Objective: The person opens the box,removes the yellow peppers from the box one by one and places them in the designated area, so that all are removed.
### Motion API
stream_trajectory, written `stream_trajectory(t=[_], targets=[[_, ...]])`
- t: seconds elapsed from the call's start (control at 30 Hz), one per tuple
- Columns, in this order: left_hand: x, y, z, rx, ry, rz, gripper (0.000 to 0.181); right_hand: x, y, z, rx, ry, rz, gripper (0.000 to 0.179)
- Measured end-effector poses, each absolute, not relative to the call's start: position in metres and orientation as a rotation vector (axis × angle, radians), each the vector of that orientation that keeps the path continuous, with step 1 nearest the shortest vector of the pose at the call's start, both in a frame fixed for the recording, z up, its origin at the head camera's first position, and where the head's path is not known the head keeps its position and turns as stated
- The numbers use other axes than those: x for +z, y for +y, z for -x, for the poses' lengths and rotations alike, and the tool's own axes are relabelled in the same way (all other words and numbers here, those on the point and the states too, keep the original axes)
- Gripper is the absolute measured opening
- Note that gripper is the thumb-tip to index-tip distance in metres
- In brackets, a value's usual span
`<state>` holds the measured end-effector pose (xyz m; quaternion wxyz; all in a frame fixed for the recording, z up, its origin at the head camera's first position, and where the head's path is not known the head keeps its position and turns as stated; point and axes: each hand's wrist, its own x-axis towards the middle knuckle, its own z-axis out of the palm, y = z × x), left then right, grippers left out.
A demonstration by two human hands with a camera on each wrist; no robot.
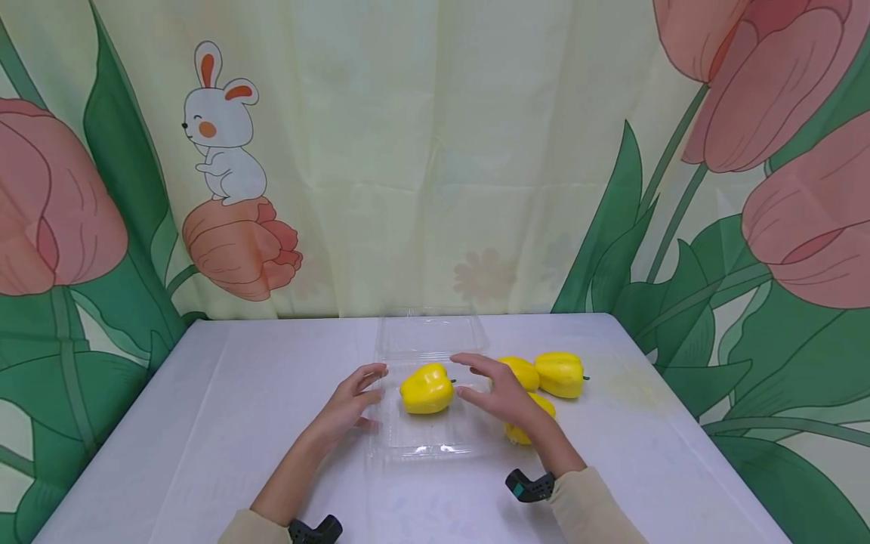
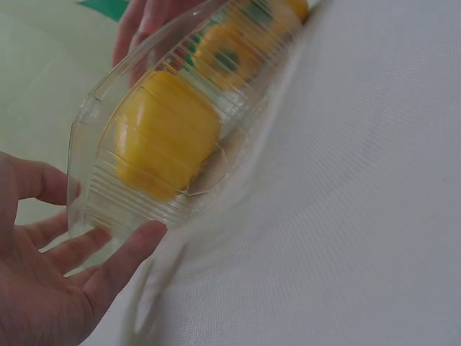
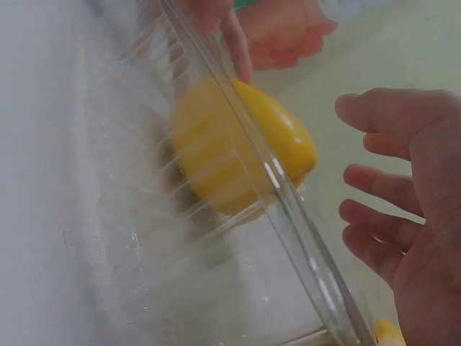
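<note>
One yellow bell pepper (image 1: 426, 389) lies on its side in a clear plastic clamshell box (image 1: 421, 447), its green stem toward the right. The box's lid (image 1: 431, 336) is folded back, away from me. My left hand (image 1: 347, 400) is at the box's left side, fingers spread and loosely bent; in the left wrist view its fingertips (image 2: 149, 232) overlap the clear wall, and I cannot tell how firmly they touch. Over the right part of the box is my right hand (image 1: 504, 389), fingers apart and holding nothing; the right wrist view shows a gap between it and the rim (image 3: 317, 252).
Several more yellow bell peppers (image 1: 559, 375) lie just right of the box, partly hidden by the right hand and forearm. A white cloth covers the table (image 1: 238, 393). Behind its far edge hangs a curtain (image 1: 381, 189) printed with tulips and a rabbit.
</note>
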<state>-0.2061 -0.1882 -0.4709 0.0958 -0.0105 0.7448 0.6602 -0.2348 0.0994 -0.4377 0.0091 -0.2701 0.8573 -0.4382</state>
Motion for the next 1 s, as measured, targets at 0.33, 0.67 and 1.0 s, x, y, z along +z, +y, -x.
stream_trajectory(t=[0.33,0.67,1.0], targets=[[-0.47,-0.188,0.205,1.96,2.199,0.015,0.047,-0.441,0.093,0.234,-1.352,2.677,0.867,0.05],[-0.469,-0.188,0.205,1.968,2.197,0.037,0.047,-0.445,0.088,0.237,-1.328,2.684,0.885,0.052],[-0.469,-0.189,0.204,1.964,2.19,0.004,0.047,-0.444,0.084,0.24,-1.298,2.687,0.869,0.052]])
